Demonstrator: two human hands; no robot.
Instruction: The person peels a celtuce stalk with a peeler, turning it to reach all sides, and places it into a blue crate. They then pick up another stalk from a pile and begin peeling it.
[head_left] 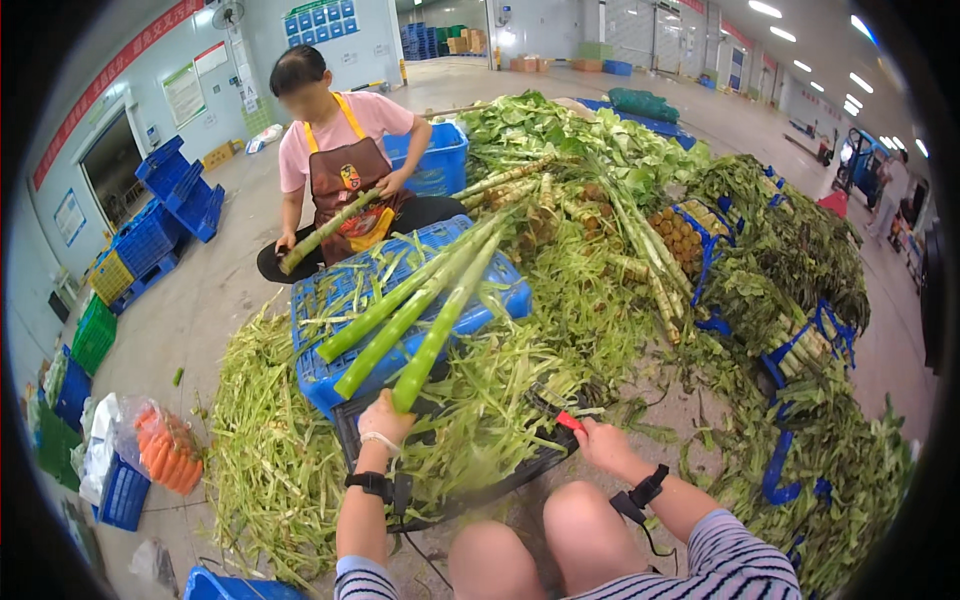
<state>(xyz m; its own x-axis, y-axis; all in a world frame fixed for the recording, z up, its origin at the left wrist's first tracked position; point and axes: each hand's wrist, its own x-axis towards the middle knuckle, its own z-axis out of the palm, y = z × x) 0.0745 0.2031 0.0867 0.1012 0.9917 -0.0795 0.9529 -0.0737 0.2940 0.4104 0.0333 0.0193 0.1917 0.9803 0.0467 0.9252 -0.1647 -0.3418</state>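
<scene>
My left hand (pixel 385 420) is closed round the near end of a peeled bright green celtuce stalk (pixel 445 335), which slants up and away from me. Two more peeled stalks (pixel 385 350) lie beside it, across an upturned blue crate (pixel 320 375) strewn with shavings. To the right, my right hand (pixel 603 446) grips the red handle of a peeler (pixel 568 420); its dark head is above the green peelings (pixel 500 400), apart from the stalk. A black crate (pixel 470 505) with peelings on it lies between my hands and knees.
Opposite sits a co-worker in an apron (pixel 350 185), holding a stalk (pixel 325 232). Bundled leafy celtuce with blue straps (pixel 790 350) is heaped at right, loose leaves (pixel 600 140) behind. Peelings (pixel 260 430) pile at left, near bagged carrots (pixel 168 450) and blue crates (pixel 122 495).
</scene>
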